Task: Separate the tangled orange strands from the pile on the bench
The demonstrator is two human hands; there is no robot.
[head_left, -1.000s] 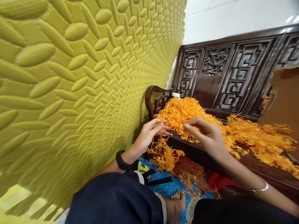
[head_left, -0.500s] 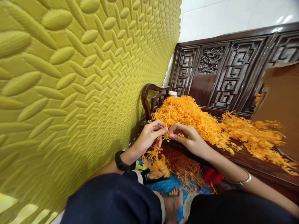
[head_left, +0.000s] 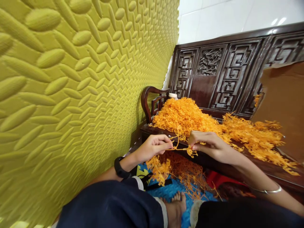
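My left hand (head_left: 155, 145) is closed, its thumb and fingers pinching a thin orange branching plastic strand (head_left: 176, 146). The strand stretches across to my right hand (head_left: 210, 145), which pinches its other end beside a small spidery orange plastic piece (head_left: 191, 152). Just below my left hand hangs a bunch of similar orange pieces (head_left: 159, 169); whether the lower fingers hold it I cannot tell. Behind both hands a large heap of orange plastic pieces (head_left: 187, 115) covers part of the dark wooden bench (head_left: 154, 130).
A flatter spread of orange pieces (head_left: 256, 136) lies to the right, beside a brown cardboard sheet (head_left: 282, 104). Thin orange strands (head_left: 187, 174) are piled low over a blue mat (head_left: 163, 190), near a red object (head_left: 219, 178). A yellow textured wall panel (head_left: 83, 95) rises at the left.
My hands have moved apart, the right one going further right. A strand now shows stretched between them. The view has shifted slightly.
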